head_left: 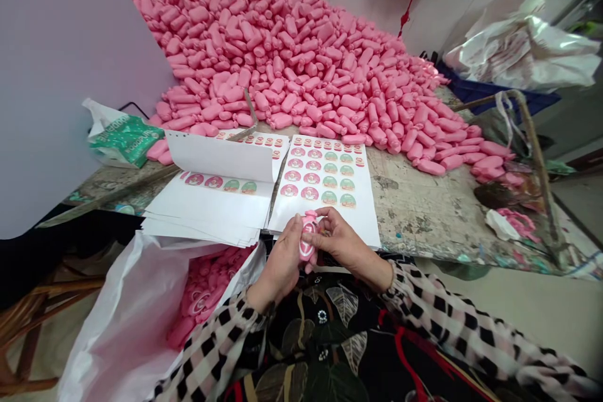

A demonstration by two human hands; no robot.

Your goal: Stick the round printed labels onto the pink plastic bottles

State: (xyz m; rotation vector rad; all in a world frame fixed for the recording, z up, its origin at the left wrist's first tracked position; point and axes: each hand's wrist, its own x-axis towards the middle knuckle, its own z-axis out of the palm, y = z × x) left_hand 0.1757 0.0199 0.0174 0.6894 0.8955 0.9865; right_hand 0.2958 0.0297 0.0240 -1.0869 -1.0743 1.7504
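Observation:
Between my hands, near the table's front edge, is a small pink bottle [308, 237] with a white-and-red oval sticker on its face. My left hand [282, 257] is closed around its left side. My right hand [342, 237] pinches it from the right, with the thumb against the sticker. Just beyond lies a sheet of stickers [325, 179] with rows of pink and green rounded labels and small red ones. To its left is a stack of sticker sheets [211, 201], the top sheet [221, 156] curled over.
A big heap of pink bottles [282, 63] covers the back of the worn table [424, 213]. An open white sack [117, 301] with pink bottles inside stands at lower left. A green tissue pack [125, 141] lies left; a blue crate [499, 91] with plastic bags sits right.

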